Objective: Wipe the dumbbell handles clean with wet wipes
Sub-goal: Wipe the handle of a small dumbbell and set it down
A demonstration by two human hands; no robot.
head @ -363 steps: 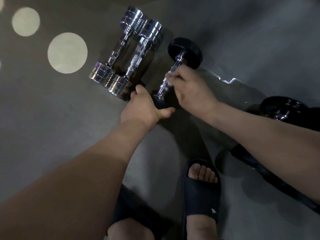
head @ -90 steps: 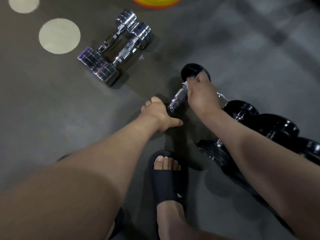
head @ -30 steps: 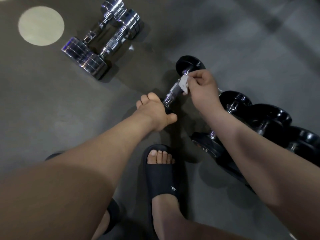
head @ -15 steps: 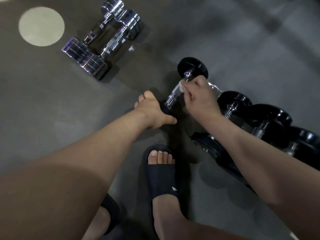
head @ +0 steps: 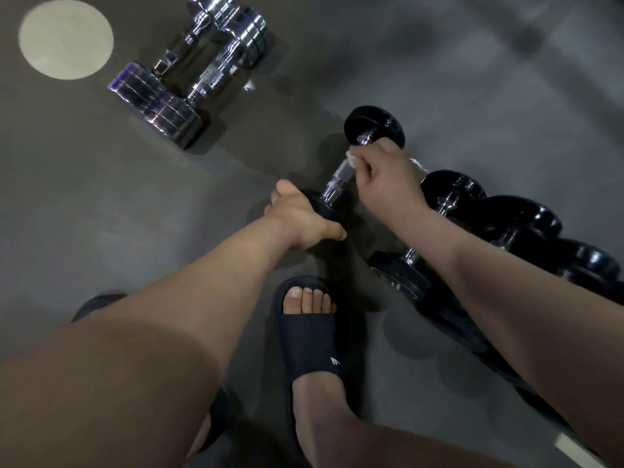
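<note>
Left hand: my left hand grips the near end weight of the black dumbbell, fingers curled over it and thumb stretched out toward my right arm.
Right hand: my right hand pinches a white wet wipe against the far part of the chrome handle.
Dumbbell: it lies slanted on the grey floor, reaching from my left hand to its far weight just past my right knuckles.
Handle: a bare stretch shows between my two hands.
Beyond my left hand: two chrome dumbbells lie side by side, touching.
Beside my right forearm: a row of black dumbbells, partly hidden by my arm.
Below my hands: my foot in a black slide sandal.
</note>
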